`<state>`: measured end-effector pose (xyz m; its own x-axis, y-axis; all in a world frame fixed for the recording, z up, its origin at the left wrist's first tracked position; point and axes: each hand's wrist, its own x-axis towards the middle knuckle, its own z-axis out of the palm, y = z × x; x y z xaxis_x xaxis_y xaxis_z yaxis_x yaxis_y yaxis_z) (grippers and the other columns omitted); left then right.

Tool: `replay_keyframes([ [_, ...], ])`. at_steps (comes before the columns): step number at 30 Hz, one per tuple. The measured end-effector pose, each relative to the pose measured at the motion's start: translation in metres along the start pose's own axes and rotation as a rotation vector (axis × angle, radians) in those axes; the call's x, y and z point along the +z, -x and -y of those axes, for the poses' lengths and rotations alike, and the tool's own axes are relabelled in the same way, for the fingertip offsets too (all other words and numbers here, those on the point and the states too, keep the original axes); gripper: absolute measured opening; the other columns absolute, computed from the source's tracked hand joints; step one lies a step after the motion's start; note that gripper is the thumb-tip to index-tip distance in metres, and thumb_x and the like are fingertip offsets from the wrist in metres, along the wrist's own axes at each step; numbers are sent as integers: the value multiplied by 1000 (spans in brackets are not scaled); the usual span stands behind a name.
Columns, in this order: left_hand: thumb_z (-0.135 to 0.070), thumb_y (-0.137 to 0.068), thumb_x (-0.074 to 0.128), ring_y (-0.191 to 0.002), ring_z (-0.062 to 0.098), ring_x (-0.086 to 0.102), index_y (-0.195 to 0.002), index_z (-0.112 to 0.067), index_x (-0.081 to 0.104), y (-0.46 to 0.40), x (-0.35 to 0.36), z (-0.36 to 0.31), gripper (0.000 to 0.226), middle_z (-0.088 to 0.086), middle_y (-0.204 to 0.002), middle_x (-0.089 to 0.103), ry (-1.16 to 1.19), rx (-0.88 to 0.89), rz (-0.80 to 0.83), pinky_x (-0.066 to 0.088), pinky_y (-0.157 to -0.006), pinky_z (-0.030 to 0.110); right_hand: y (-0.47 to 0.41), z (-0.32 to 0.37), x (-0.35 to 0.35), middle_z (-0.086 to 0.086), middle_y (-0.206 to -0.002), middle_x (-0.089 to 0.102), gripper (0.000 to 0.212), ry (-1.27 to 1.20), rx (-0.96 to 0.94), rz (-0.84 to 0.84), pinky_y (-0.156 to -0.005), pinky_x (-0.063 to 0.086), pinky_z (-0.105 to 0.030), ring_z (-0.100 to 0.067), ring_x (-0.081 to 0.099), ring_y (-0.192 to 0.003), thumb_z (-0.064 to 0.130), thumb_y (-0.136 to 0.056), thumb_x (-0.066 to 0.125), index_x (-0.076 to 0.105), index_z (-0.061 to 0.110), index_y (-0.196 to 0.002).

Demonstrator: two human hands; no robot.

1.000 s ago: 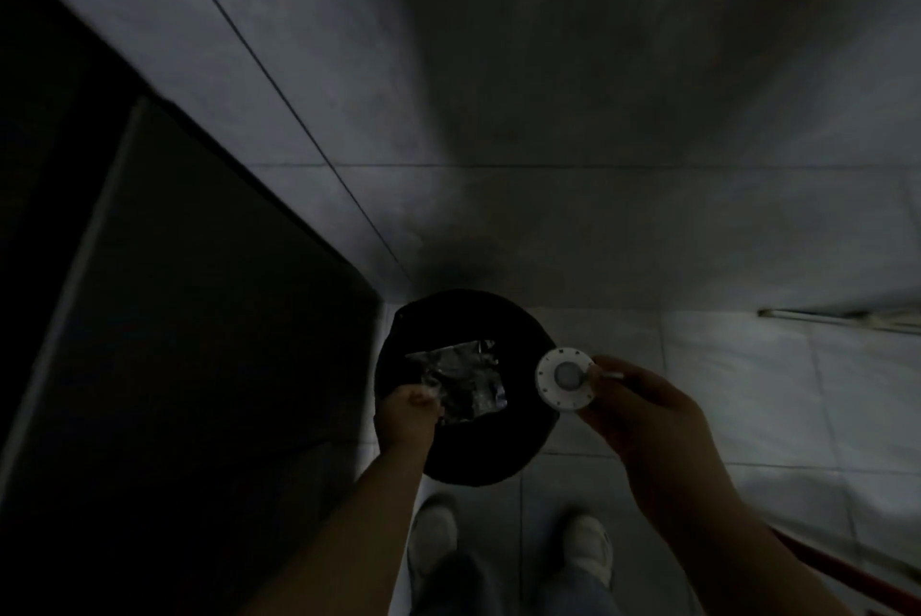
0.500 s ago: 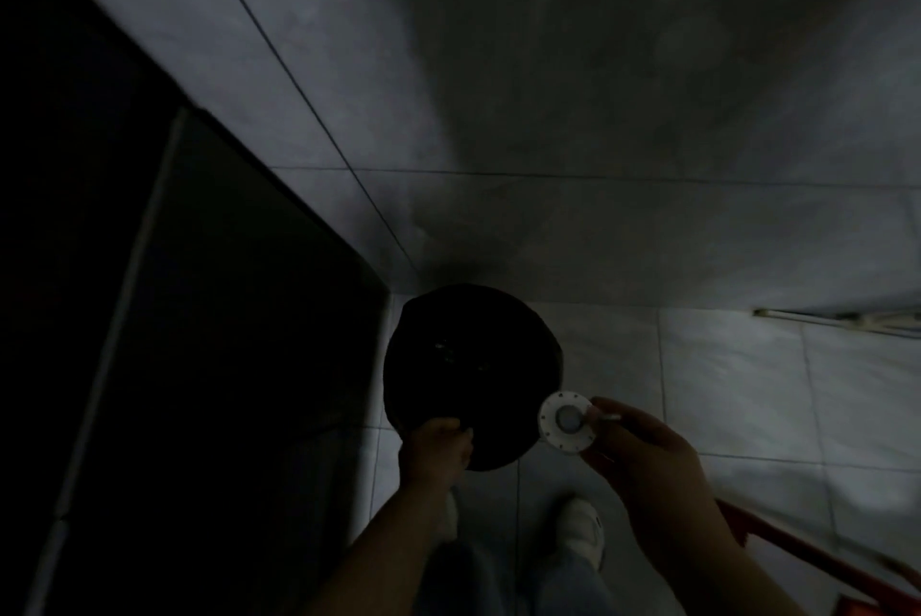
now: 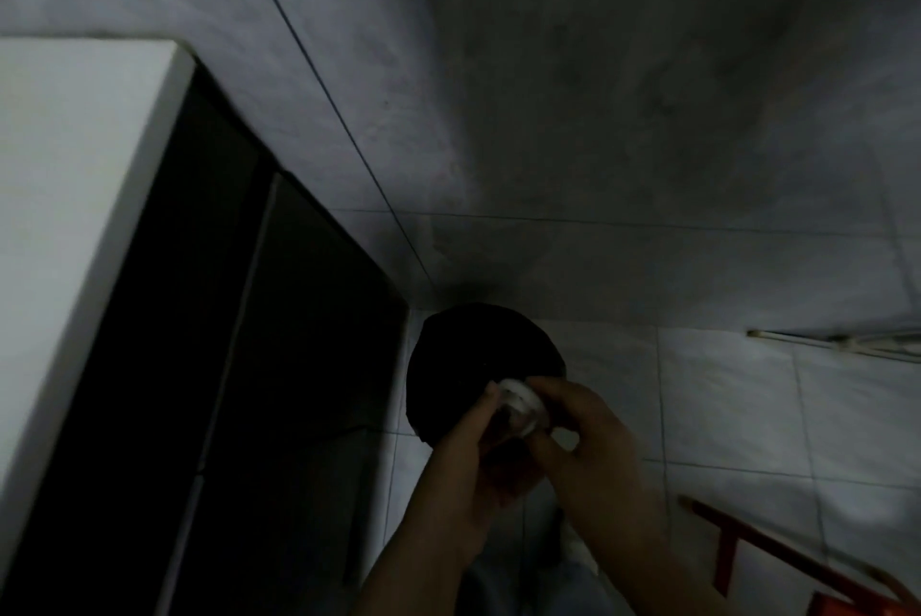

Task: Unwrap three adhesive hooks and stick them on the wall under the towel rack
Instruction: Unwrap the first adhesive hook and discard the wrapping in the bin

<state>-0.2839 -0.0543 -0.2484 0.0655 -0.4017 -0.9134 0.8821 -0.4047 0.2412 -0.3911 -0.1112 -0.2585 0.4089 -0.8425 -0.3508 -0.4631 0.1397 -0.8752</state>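
Note:
The round white adhesive hook (image 3: 519,407) sits between both hands, low in the middle of the dim view. My left hand (image 3: 466,461) pinches its left edge with thumb and fingertips. My right hand (image 3: 588,441) holds its right side. Both hands hover over the near rim of a black round bin (image 3: 463,366) standing on the floor in the corner. The grey tiled wall (image 3: 598,117) fills the upper part of the view. No towel rack shows.
A white-topped cabinet (image 3: 75,176) with a dark front stands at the left. A thin pale rod (image 3: 837,341) lies along the foot of the wall at the right. A red frame (image 3: 777,550) stands at bottom right. My shoes are partly hidden under my arms.
My left hand dropped the clear wrapper into the bin, then rose to join my right hand on the hook. The view tilted up, bringing the white cabinet top into sight.

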Motion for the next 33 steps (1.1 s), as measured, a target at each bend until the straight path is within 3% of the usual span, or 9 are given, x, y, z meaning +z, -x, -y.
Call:
replay_keyframes([
  [3, -46, -73, 64, -109, 29, 66, -118, -10, 67, 8, 2, -15, 57, 16, -119, 70, 41, 1, 75, 56, -85, 39, 0, 18, -1, 23, -104, 61, 51, 167, -209, 21, -85, 44, -11, 5, 57, -99, 11, -71, 73, 58, 49, -102],
  [6, -40, -69, 67, -107, 28, 67, -119, -10, 67, 14, 3, -27, 58, 16, -122, 68, 37, 45, 125, 59, -77, 36, -3, 31, -3, 21, -109, 61, 48, 193, -308, 71, -91, 45, -14, 3, 56, -106, 11, -74, 72, 61, 40, -110],
  [10, -38, -59, 71, -91, 21, 72, -109, -19, 72, 23, 4, -41, 53, 9, -111, 73, -31, 137, 151, 57, -73, 33, -7, 52, -12, 19, -115, 61, 54, 145, -313, 178, -95, 43, -12, 4, 55, -110, 5, -71, 73, 63, 38, -112],
  [13, -39, -61, 71, -82, 15, 73, -106, -22, 74, 28, -1, -52, 48, 4, -102, 75, -54, 166, 188, 56, -61, 26, -13, 67, -22, 20, -114, 61, 49, 70, -269, 246, -90, 45, -9, 5, 58, -106, 5, -69, 78, 65, 37, -105],
  [18, -52, -62, 71, -90, 16, 71, -104, -20, 75, 37, -7, -64, 53, 6, -105, 75, -122, 225, 197, 51, -81, 30, -19, 89, -29, 18, -108, 63, 38, 145, -329, 274, -92, 39, -2, 10, 57, -102, 7, -71, 77, 70, 27, -103],
  [23, -51, -61, 72, -90, 15, 72, -107, -17, 75, 45, -8, -69, 57, 7, -107, 75, -85, 220, 243, 56, -77, 26, -19, 103, -31, 14, -107, 65, 30, 236, -429, 286, -94, 42, -7, -3, 60, -103, 12, -73, 76, 74, 19, -102],
  [28, -50, -68, 66, -90, 15, 72, -105, -15, 76, 50, -12, -68, 52, 7, -108, 74, -116, 179, 231, 56, -79, 26, -14, 111, -34, -1, -95, 72, 13, 284, -485, 315, -84, 47, -13, -10, 64, -90, 10, -78, 71, 76, 12, -90],
  [33, -47, -67, 72, -86, 20, 72, -101, -12, 77, 57, -16, -68, 49, 12, -104, 75, -132, 121, 192, 55, -81, 31, 1, 120, -34, -4, -85, 64, 5, 681, -645, 378, -63, 39, -21, -17, 58, -75, 14, -84, 62, 67, 12, -85],
])
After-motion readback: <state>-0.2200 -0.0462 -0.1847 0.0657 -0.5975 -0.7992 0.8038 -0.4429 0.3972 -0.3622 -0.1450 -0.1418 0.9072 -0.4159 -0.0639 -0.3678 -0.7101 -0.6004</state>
